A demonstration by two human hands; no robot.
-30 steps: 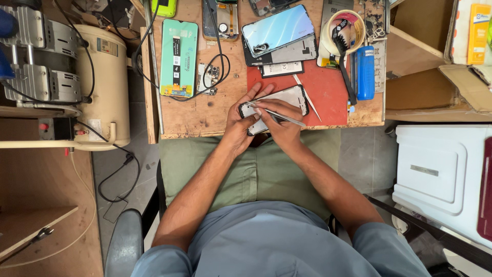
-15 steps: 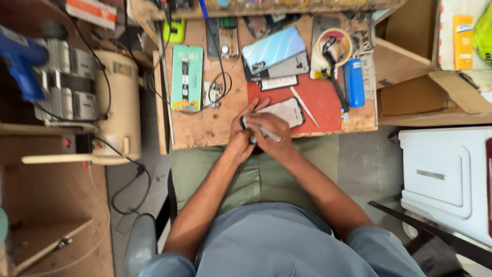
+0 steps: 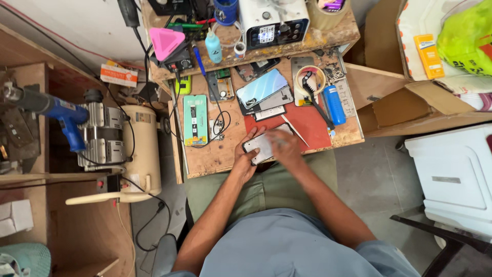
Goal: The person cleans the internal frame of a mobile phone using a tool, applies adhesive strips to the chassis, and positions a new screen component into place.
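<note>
Cluttered wooden desk [image 3: 215, 159] lies under our 2 hands: our left hand [image 3: 246, 156] has its grip grasping a phone [image 3: 261, 146], our right hand [image 3: 286, 149] clenched just beside it, blurred.

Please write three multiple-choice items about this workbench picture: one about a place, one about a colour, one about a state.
1. Where is the phone that the hands work on?
A. at the near edge of the wooden bench
B. on the white box
C. on the floor

2. What colour is the cylinder by the tape roll?
A. red
B. blue
C. yellow

3. How is the phone held?
A. it lies untouched
B. the left hand grips it while the right hand works over it
C. the right hand alone lifts it

Answers: 1 A, it sits at the bench edge above the lap; 2 B, its body is plainly blue; 3 B, left fingers wrap its edge and the right hand covers its other end.
</note>
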